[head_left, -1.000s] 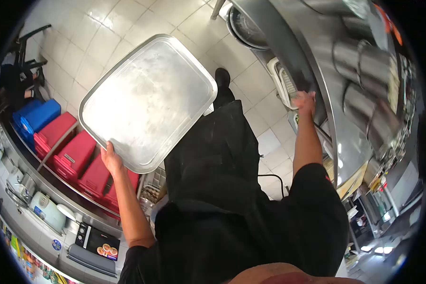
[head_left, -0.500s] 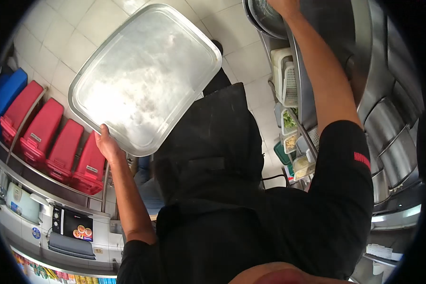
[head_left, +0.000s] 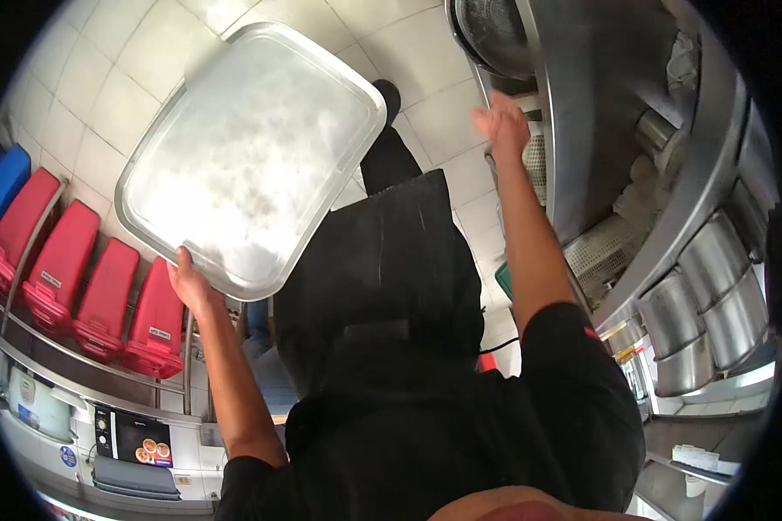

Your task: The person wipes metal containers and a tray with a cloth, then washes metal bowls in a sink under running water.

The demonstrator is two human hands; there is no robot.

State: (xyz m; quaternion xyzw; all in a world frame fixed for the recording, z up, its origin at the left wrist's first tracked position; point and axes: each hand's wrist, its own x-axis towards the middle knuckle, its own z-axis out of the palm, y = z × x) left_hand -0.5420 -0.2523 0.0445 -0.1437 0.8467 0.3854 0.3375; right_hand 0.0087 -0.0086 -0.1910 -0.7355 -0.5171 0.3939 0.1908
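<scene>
My left hand (head_left: 198, 286) grips the near edge of a large silver metal tray (head_left: 261, 156), the thumb on top and the other fingers hidden underneath. The tray is held out over the tiled floor, its broad face toward me, with nothing on it. My right hand (head_left: 502, 126) is in the air beside the steel counter, a little blurred, its fingers apart and holding nothing. Just beyond it, dark round pans (head_left: 498, 39) sit stacked at the end of the shelf. A pale perforated basket (head_left: 536, 161) shows beneath and behind the right hand.
Red lidded bins (head_left: 61, 252) and a blue bin (head_left: 2, 195) stand in a rack on the left. A microwave (head_left: 135, 434) is at lower left. Steel pots (head_left: 708, 286) line a shelf on the right, past the counter (head_left: 578, 113). Another perforated basket (head_left: 599, 252) lies there.
My right hand has come back from the pans, toward me and lower. The tray in my left hand has shifted slightly left and nearer. The view has turned, showing more of the counter.
</scene>
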